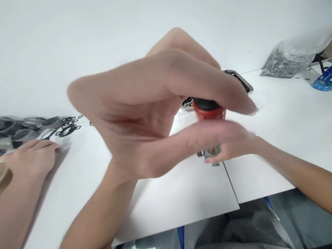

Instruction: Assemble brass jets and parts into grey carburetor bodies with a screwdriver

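Close to the camera, my left hand [155,121] is curled, with thumb and forefinger closed around a red-and-black screwdriver handle [209,110]. Only the handle's black top and ribbed red side show; its lower end is hidden behind the thumb. Below it on the table, my right hand [237,148] grips a small metal housing [213,152] with a brass-coloured round face and a side fitting. My left thumb covers part of that hand. Behind my left fingers are a dark-rimmed metal tray [246,84] and small metal parts [188,102], both partly hidden.
At the left, another person's hand [33,157] rests beside grey ring-shaped parts [24,129] and black O-rings [67,128]. A clear bag of small metal pieces [285,58] and a blue bottle [323,81] stand at the right. A seam [230,183] crosses the white table.
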A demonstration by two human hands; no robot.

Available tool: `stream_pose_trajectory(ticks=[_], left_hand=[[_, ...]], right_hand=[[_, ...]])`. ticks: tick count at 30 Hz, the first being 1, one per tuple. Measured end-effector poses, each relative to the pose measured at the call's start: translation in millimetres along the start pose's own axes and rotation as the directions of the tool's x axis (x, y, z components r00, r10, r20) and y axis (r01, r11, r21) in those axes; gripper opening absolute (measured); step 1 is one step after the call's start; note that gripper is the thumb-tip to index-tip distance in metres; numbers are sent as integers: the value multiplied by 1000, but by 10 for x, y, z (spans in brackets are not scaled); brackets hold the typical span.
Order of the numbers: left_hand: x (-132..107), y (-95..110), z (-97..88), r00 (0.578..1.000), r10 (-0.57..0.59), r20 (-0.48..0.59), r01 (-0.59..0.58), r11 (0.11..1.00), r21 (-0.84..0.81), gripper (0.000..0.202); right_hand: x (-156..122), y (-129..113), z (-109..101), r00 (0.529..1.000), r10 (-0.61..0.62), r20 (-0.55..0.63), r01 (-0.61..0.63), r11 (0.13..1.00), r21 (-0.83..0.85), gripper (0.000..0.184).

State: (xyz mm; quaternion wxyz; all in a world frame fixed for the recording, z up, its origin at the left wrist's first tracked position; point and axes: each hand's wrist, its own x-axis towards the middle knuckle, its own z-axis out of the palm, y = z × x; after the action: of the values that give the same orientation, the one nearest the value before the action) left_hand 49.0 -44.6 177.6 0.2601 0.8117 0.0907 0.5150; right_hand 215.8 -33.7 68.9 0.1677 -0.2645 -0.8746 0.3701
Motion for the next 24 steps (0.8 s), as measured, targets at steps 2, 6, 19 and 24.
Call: stream_pose_trajectory(ticks=[2, 6, 19, 24], left_hand=[[-33, -13, -1, 1000, 21, 4, -21, 999, -30, 72], [-45, 25, 25, 994, -109, 14, 109, 993, -41, 70], [-239, -20, -101, 989, -130, 64, 129, 991, 20, 63], [-219, -25, -76, 998, 31, 47, -33, 999, 43, 54]], right_hand=[[-1, 13, 2, 1000, -1, 13, 1, 1000, 2, 26], [-7, 22, 6, 1000, -2, 27, 2, 1000, 4, 27], [5, 1, 16, 1000, -13, 17, 13, 1000, 1, 25], [2, 1, 18, 1000, -2, 21, 2, 1000, 12, 25]])
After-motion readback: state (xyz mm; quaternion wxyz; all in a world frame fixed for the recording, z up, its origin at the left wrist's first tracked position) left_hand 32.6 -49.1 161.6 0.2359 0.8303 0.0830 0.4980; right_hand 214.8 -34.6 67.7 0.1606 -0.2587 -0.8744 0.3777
